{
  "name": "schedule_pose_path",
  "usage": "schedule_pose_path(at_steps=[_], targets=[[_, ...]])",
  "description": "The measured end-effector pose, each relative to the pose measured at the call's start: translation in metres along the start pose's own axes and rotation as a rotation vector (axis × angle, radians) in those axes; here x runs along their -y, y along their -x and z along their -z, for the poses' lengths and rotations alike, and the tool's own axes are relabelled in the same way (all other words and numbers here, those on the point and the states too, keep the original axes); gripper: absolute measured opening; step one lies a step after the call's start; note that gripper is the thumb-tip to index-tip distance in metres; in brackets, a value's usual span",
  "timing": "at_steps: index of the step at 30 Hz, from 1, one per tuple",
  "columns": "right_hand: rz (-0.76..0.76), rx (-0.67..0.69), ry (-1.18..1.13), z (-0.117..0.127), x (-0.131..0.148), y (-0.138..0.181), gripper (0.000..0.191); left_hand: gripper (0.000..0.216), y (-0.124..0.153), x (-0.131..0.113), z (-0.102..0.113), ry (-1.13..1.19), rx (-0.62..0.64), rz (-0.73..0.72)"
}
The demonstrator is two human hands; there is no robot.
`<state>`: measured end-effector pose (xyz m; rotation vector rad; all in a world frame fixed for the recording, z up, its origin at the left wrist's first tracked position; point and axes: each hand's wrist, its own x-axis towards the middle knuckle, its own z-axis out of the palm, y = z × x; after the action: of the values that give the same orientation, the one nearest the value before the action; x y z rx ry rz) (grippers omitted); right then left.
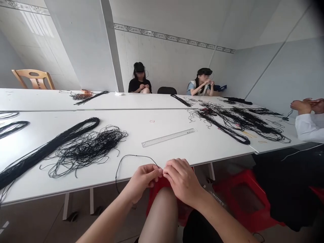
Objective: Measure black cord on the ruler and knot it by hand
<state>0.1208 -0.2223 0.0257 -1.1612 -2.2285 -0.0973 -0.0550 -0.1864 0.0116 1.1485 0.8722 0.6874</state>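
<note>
A thin, matte black cord [134, 155] arcs in a loose loop on the white table [157, 153] near its edge, gathered into the closed fingertips of the left hand [143, 180] and right hand [181, 180]. Beyond lie a tangled black cord heap [86, 152] and a ruler [169, 137].

Standing nearby, you can see that this person's left hand [141, 179] and right hand [182, 180] are bare, and so are both slim forearms [106, 222] down to the edge of view. A black garment [199, 229] shows low down, and beside it a leg [159, 216] that seems covered in thin, sheer hosiery, though that's hard to tell.
</note>
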Motion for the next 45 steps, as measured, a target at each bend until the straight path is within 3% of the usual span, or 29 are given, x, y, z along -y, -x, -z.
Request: schedule_pose_path(at_steps=[5, 9, 11, 15, 19, 23, 26, 30, 38, 45], targets=[[0.139, 0.07, -0.205, 0.029, 0.022, 0.015, 0.02, 0.012, 0.029, -0.035, -0.007, -0.375, 0.232, 0.009], [-0.007, 0.005, -0.348, 0.041, 0.038, 0.023, 0.019, 0.016, 0.048, -0.063, -0.019, -0.511, 0.308, -0.026], [-0.085, -0.049, -0.386, 0.042, 0.043, 0.027, 0.018, 0.017, 0.054, -0.069, -0.027, -0.597, 0.239, -0.095], [-0.253, -0.085, -0.51, 0.043, 0.047, 0.032, 0.013, 0.012, 0.06, -0.065, -0.041, -0.81, -0.044, -0.307], [-0.382, -0.19, -0.596, 0.044, 0.052, 0.034, 0.011, 0.008, 0.059, -0.048, -0.054, -0.654, -0.215, -0.446], [-0.448, -0.272, -0.742, 0.045, 0.056, 0.035, 0.011, 0.013, 0.055, -0.033, -0.063, -0.301, -0.161, -0.421], [-0.479, -0.291, -0.825, 0.048, 0.056, 0.036, 0.011, 0.015, 0.055, -0.031, -0.067, -0.176, -0.139, -0.43], [-0.486, -0.298, -0.888, 0.055, 0.054, 0.036, 0.011, 0.013, 0.057, -0.035, -0.068, -0.121, -0.096, -0.454], [-0.523, -0.168, -1.156, 0.068, 0.052, 0.033, 0.011, 0.013, 0.058, -0.043, -0.067, -0.098, -0.013, -0.443], [-0.544, -0.087, -1.238, 0.073, 0.044, 0.032, 0.029, 0.02, 0.062, -0.047, -0.061, -0.113, 0.128, -0.431]])
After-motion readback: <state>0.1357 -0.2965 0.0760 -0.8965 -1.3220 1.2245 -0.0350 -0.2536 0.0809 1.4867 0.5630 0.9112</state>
